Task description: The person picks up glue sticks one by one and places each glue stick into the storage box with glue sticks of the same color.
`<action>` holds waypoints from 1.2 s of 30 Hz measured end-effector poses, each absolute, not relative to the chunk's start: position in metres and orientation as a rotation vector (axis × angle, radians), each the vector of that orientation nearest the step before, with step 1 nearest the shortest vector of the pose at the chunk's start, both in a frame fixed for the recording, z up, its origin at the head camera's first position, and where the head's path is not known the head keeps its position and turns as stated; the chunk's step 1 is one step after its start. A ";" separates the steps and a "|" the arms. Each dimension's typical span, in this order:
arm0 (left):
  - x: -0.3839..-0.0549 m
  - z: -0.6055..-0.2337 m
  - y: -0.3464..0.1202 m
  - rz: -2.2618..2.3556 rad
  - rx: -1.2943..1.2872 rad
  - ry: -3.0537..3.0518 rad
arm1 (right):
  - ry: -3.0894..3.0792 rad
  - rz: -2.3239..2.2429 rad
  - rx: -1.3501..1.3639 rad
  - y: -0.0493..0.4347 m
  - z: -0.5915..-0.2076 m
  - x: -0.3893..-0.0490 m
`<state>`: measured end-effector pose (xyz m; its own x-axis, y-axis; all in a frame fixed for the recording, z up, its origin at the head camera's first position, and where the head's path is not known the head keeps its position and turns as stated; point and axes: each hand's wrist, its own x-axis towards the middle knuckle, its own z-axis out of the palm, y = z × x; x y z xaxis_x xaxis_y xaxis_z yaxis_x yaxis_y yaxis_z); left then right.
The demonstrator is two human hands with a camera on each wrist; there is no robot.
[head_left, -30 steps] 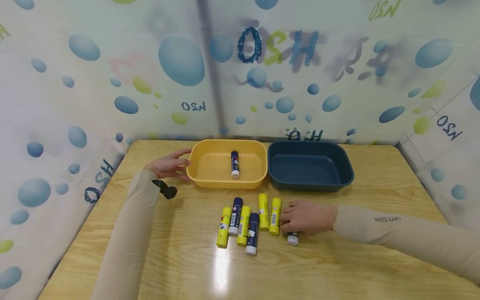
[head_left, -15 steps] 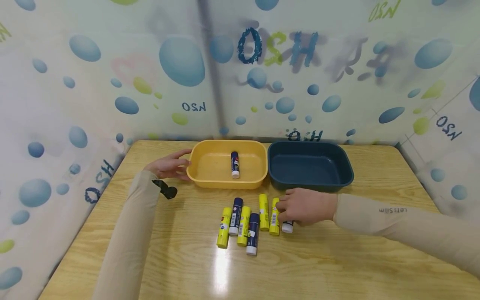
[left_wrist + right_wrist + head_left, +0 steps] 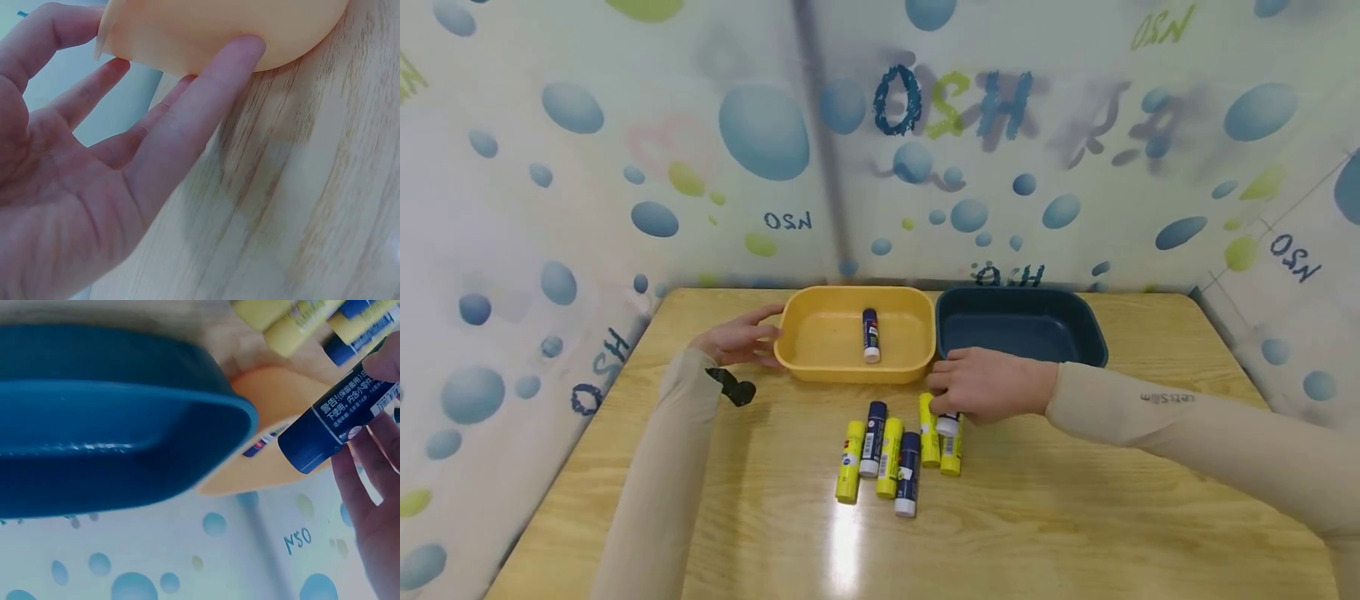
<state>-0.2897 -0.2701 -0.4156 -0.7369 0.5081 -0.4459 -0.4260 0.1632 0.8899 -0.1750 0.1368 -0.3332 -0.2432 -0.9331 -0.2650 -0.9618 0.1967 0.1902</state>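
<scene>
While right hand [image 3: 990,384] grips a navy glue stick [image 3: 337,417], left hand [image 3: 740,342], loosely spread, touches yellow bin [image 3: 826,337] at left end.

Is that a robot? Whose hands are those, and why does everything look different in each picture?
There's no robot here: a person is working with a bare left hand and right hand. The wide picture comes from a camera worn on the head, looking forward and down. The other two come from cameras on the wrists, so each shows one hand up close.

On the wooden table sit a yellow tray and a dark blue tray. Closer to the person lie four yellow sticks and two navy sticks, perhaps glue sticks. One more navy stick lies in the yellow tray.

The left hand touches the yellow tray's end. The right hand holds another navy stick, with a white end.
</scene>
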 end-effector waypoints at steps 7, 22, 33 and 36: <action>-0.286 -0.416 -0.271 1.671 0.088 1.739 | 2.395 0.477 -1.849 0.121 -0.325 -0.184; -0.286 -0.415 -0.271 1.685 0.073 1.714 | 2.427 0.509 -1.656 0.084 -0.317 -0.221; -0.285 -0.414 -0.270 1.670 0.062 1.741 | 2.415 0.446 -1.565 0.063 -0.331 -0.246; -0.285 -0.413 -0.270 1.665 0.064 1.743 | 2.405 0.435 -1.494 0.058 -0.335 -0.254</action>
<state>-0.2853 -0.2701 -0.4134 -0.7439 0.4942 -0.4499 -0.4270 0.1664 0.8888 -0.2540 0.0583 -0.3350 -0.4281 -0.8173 -0.3856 -0.9006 0.4210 0.1075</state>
